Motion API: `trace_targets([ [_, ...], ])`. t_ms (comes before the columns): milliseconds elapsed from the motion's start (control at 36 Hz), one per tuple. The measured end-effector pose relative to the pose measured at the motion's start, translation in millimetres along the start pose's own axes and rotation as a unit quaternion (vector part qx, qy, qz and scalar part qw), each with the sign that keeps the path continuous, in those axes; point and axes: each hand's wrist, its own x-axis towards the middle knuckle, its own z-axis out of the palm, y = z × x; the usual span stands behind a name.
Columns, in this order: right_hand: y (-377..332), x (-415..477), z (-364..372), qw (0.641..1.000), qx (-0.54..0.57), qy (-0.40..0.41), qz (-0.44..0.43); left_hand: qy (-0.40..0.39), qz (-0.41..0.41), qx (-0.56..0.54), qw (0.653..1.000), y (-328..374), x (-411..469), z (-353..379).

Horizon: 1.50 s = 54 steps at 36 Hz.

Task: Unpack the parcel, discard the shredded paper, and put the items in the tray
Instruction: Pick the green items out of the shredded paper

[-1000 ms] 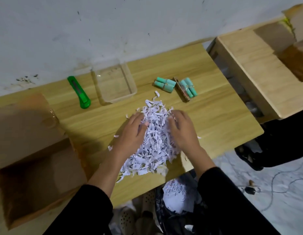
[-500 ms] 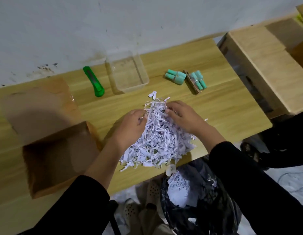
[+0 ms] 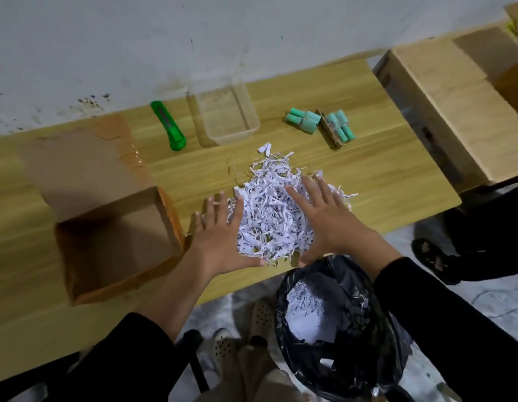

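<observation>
A heap of white shredded paper [image 3: 270, 208] lies near the table's front edge. My left hand [image 3: 223, 237] lies flat against its left side, fingers spread. My right hand [image 3: 327, 220] presses on its right side, fingers spread too. Below the edge stands a black bin bag [image 3: 353, 329] with shredded paper inside. The open cardboard parcel [image 3: 115, 245] sits at the left, and what shows of its inside is bare. A clear plastic tray [image 3: 225, 114] stands at the back, with nothing in it. Teal rolled items [image 3: 302, 121] and a second bundle [image 3: 340, 129] lie right of the tray.
A green utility knife [image 3: 168, 126] lies left of the tray. A light wooden box [image 3: 458, 91] stands to the right of the table. The wall runs behind the table. My feet in perforated shoes [image 3: 243, 335] are on the floor beside the bag.
My hands have slid the paper heap toward the front edge and flattened, fingers spread. The camera has shifted, showing more of the bin bag and the parcel.
</observation>
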Motion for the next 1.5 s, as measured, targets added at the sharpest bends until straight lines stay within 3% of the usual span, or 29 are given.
trace_targets([
  [389,-5.4,85.9,-31.8,0.999,0.009,-0.038,-0.014,0.046,0.023,-0.021,0.998,-5.2,58.6,-18.3],
  [583,5.2,90.0,-32.6,0.995,-0.088,0.000,-0.046,0.184,0.005,0.017,0.983,-7.1,56.0,-5.5],
  [806,17.0,73.8,-12.8,0.994,-0.008,0.057,-0.096,0.224,0.013,0.016,0.974,3.7,50.3,11.6],
  [1028,14.1,62.4,-1.7,0.994,0.033,0.069,-0.076,0.268,0.034,0.047,0.962,6.1,52.4,18.0],
  [1167,5.6,50.3,4.6,0.995,0.048,0.082,-0.043,0.270,0.041,0.029,0.962,10.7,49.3,12.9],
  [1389,-0.7,40.5,-7.6,0.992,0.100,0.079,0.008,0.197,0.033,-0.031,0.979,22.1,40.8,-7.0],
  [1500,3.9,23.3,-20.3,0.984,0.137,0.100,0.056,0.209,0.078,-0.069,0.972,29.5,40.7,-24.2],
])
